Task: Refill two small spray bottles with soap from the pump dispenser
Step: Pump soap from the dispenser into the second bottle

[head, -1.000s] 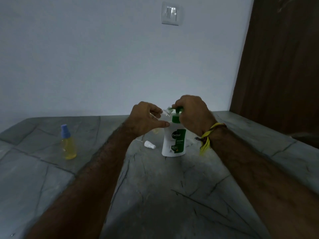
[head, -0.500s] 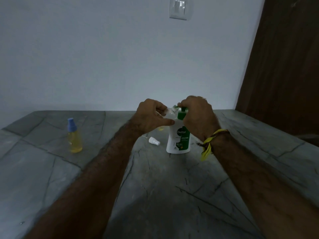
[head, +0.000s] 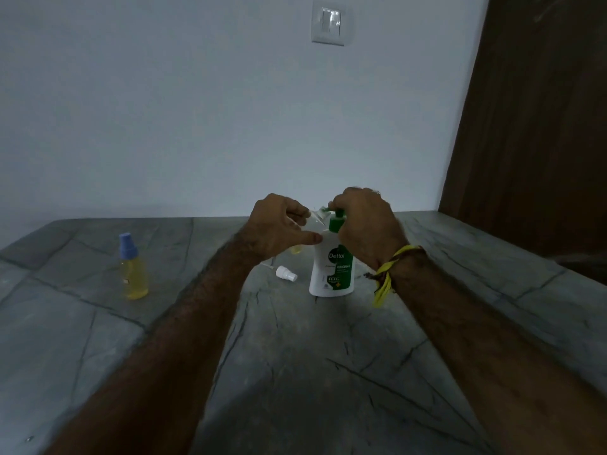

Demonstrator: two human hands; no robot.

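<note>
A grey stone bench (head: 295, 372) runs back to a pale wall with a switch plate (head: 330, 23), and a dark wooden door (head: 532, 126) stands at the right. Far centre, the white pump dispenser (head: 332, 270) stands upright, the right hand (head: 364, 224) curled over its green pump head, while the left hand (head: 279, 224) grips a small clear spray bottle (head: 315, 218) held tilted at the nozzle, mostly hidden by its fingers. A loose white spray cap (head: 286, 274) lies just left of the dispenser, and a blue-capped spray bottle of yellow liquid (head: 131, 269) stands well apart at the left.

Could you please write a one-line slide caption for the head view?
Left hand holds a small bottle at the dispenser spout; right hand grips the pump.
</note>
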